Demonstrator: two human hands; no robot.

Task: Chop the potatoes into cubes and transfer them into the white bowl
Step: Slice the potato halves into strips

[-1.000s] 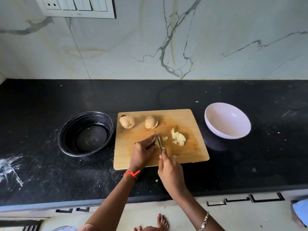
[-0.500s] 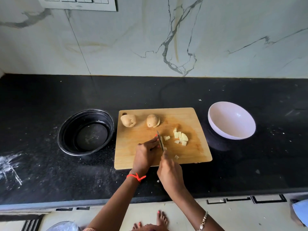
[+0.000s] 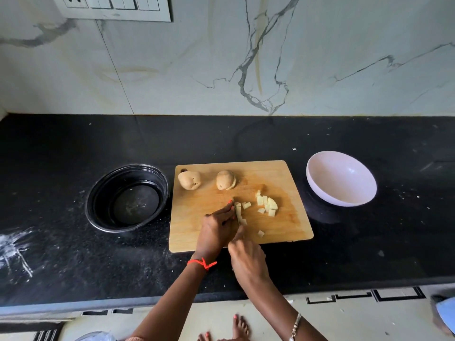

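Since the earlier frames little had moved: both hands stayed mid-board, the blade had worked a touch further along the strip, and the cut pile looked unchanged. Left hand [image 3: 216, 227] was curled with fingertips pinning a potato strip [image 3: 238, 212] to the cutting board [image 3: 197, 217]; right hand [image 3: 246, 252] was closed around the knife [image 3: 237, 219] handle, blade edge-on and hard to see, sitting against the strip. Loose cubes [image 3: 267, 205] lay just right of the blade toward the board's right edge, one stray [image 3: 260, 233] near the front edge. Whole potato [image 3: 189, 180] sat at the back-left corner, a part-cut potato [image 3: 225, 180] just beside it along the back edge. White bowl [image 3: 341, 178] stood off the board's right edge on the black counter [image 3: 73, 143], nothing in it yet; black pan [image 3: 126, 196] off the left edge. My read: chopping was early, transfer not started. To do it well: keep the left fingertips tucked back from the blade, make even crosscuts, and clear cubes rightward so the pile doesn't crowd the strip.
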